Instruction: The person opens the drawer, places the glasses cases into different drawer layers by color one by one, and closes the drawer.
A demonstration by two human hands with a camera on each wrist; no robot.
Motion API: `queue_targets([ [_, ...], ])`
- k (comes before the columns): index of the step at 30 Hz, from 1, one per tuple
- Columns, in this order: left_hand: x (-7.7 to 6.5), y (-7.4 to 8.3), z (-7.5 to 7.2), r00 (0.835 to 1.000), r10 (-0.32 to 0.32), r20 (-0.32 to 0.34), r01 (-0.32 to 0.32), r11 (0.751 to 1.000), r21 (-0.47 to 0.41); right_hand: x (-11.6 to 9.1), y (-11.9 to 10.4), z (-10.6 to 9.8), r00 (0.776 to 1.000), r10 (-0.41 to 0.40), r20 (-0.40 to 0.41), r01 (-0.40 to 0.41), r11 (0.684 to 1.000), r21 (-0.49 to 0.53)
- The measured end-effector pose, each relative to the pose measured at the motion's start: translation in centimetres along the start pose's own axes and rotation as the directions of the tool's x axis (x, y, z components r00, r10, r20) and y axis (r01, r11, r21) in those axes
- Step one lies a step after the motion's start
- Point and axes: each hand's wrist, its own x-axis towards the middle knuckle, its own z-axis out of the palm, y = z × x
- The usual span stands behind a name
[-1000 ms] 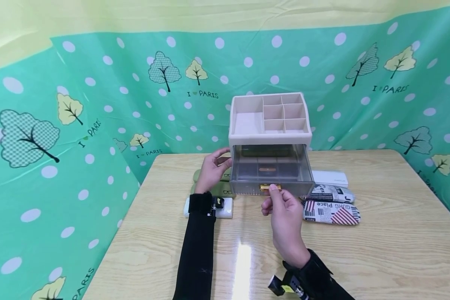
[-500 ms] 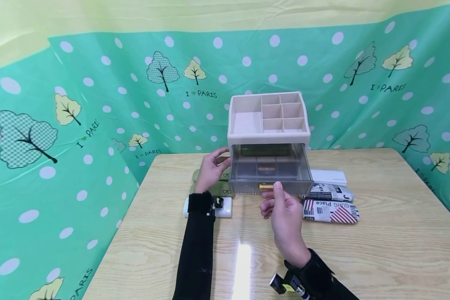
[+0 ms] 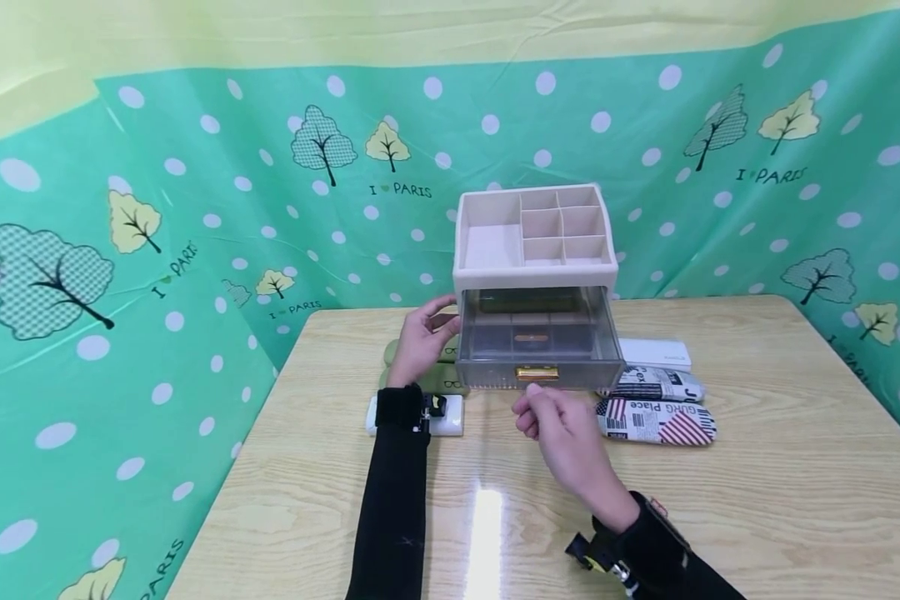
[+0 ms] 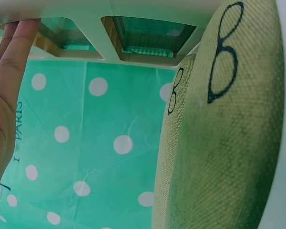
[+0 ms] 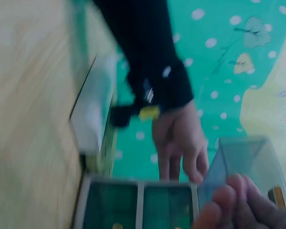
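Note:
A cream desktop organizer [image 3: 536, 277] stands at the back of the table. Its top drawer [image 3: 480, 375], grey and see-through with a gold handle [image 3: 537, 373], is pulled out toward me. A dark green thing [image 3: 530, 300] lies far back inside it. My left hand [image 3: 422, 340] touches the organizer's left side with extended fingers [image 4: 19, 52]. Just below and in front of the handle is my right hand [image 3: 562, 429], fingers loosely curled and holding nothing. In the right wrist view, the small lower drawers [image 5: 112, 205] show beneath the pulled-out one.
Left of the organizer lie two green glasses cases [image 3: 442, 379] printed with spectacles and a white case [image 3: 448, 417]. On the right lie a white case [image 3: 656, 354] and two newsprint-patterned cases [image 3: 656, 422]. A green dotted curtain [image 3: 390, 242] hangs behind the wooden table [image 3: 315, 500].
My right hand has let go of the gold handle and moved down, away from the drawer front. The drawer remains pulled out, and my left hand has kept its place.

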Motion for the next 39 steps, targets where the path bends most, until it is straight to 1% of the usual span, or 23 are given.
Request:
queue_targets([
  [1, 0.0, 0.0, 0.0, 1.0, -0.002, 0.001, 0.002, 1.0, 0.003, 0.0, 0.2, -0.2, 0.998, -0.047, 0.039, 0.05, 0.996, -0.076],
  [2, 0.0, -0.1, 0.0, 1.0, -0.001, 0.003, 0.001, 1.0, 0.002, 0.1, 0.4, -0.4, 0.992, -0.091, 0.083, 0.104, 0.982, -0.159],
  [3, 0.0, -0.1, 0.0, 1.0, -0.001, 0.004, 0.001, 1.0, 0.004, 0.1, 0.6, -0.6, 0.983, -0.129, 0.129, 0.157, 0.957, -0.244],
  [4, 0.0, -0.1, 0.0, 1.0, 0.0, 0.006, 0.0, 1.0, 0.006, 0.2, 0.8, -0.8, 0.97, -0.162, 0.182, 0.214, 0.924, -0.317],
  [5, 0.0, -0.1, 0.0, 1.0, 0.001, 0.007, -0.001, 1.0, 0.007, 0.2, 1.0, -1.0, 0.952, -0.187, 0.242, 0.271, 0.883, -0.384],
  [6, 0.0, -0.1, 0.0, 1.0, 0.002, 0.007, -0.002, 1.0, 0.006, 0.3, 1.1, -1.1, 0.931, -0.205, 0.303, 0.328, 0.833, -0.445],
  [8, 0.0, -0.1, -0.1, 1.0, 0.0, 0.005, 0.0, 1.0, 0.008, 0.4, 1.5, -1.6, 0.885, -0.217, 0.412, 0.43, 0.72, -0.544],
  [10, 0.0, 0.0, -0.1, 1.0, -0.004, 0.003, 0.004, 1.0, 0.013, 0.4, 2.0, -2.0, 0.842, -0.227, 0.489, 0.514, 0.613, -0.6],
  [11, 0.0, 0.0, -0.1, 1.0, -0.006, 0.002, 0.006, 1.0, 0.014, 0.4, 2.3, -2.2, 0.825, -0.231, 0.516, 0.545, 0.565, -0.619],
  [12, -0.1, 0.0, -0.1, 1.0, -0.009, 0.001, 0.009, 1.0, 0.014, 0.4, 2.6, -2.4, 0.811, -0.237, 0.536, 0.571, 0.524, -0.632],
  [13, -0.1, 0.0, -0.1, 1.0, -0.012, 0.0, 0.012, 1.0, 0.017, 0.4, 2.8, -2.5, 0.8, -0.242, 0.549, 0.588, 0.497, -0.638],
  [15, -0.1, 0.1, 0.0, 1.0, -0.017, 0.002, 0.017, 1.0, 0.018, 0.5, 3.4, -2.8, 0.79, -0.245, 0.562, 0.604, 0.463, -0.648],
  [17, -0.1, 0.0, 0.0, 1.0, -0.02, 0.004, 0.02, 1.0, 0.017, 0.6, 4.0, -3.0, 0.786, -0.247, 0.566, 0.611, 0.447, -0.654],
  [20, -0.1, 0.0, 0.0, 1.0, -0.026, 0.004, 0.026, 1.0, 0.018, 0.9, 4.8, -3.5, 0.789, -0.233, 0.569, 0.608, 0.437, -0.663],
  [21, -0.1, 0.0, 0.0, 1.0, -0.026, 0.003, 0.026, 0.999, 0.021, 1.1, 5.1, -3.7, 0.791, -0.23, 0.566, 0.604, 0.433, -0.668],
  [24, -0.1, 0.1, -0.1, 1.0, -0.026, 0.003, 0.026, 0.999, 0.027, 1.3, 5.6, -4.4, 0.815, -0.194, 0.546, 0.57, 0.442, -0.693],
  [26, -0.1, 0.1, -0.1, 1.0, -0.022, 0.003, 0.022, 0.999, 0.029, 1.5, 5.8, -4.9, 0.83, -0.166, 0.533, 0.543, 0.456, -0.705],
  [28, -0.1, 0.1, -0.1, 1.0, -0.018, 0.004, 0.018, 0.999, 0.031, 1.7, 6.0, -5.5, 0.839, -0.142, 0.525, 0.524, 0.465, -0.713],
  [30, -0.1, 0.1, -0.2, 1.0, -0.014, 0.005, 0.014, 0.999, 0.031, 1.9, 6.2, -6.1, 0.844, -0.132, 0.52, 0.515, 0.471, -0.716],
  [33, -0.1, 0.1, -0.2, 1.0, -0.013, 0.006, 0.013, 1.0, 0.027, 2.4, 6.6, -7.0, 0.843, -0.149, 0.517, 0.517, 0.486, -0.704],
  [36, -0.1, 0.1, -0.2, 1.0, -0.019, 0.005, 0.019, 1.0, 0.024, 2.8, 7.0, -7.9, 0.845, -0.17, 0.507, 0.513, 0.523, -0.68],
  [39, -0.1, 0.0, -0.2, 1.0, -0.022, 0.003, 0.022, 0.999, 0.024, 3.1, 7.3, -8.8, 0.861, -0.154, 0.485, 0.478, 0.572, -0.667],
])
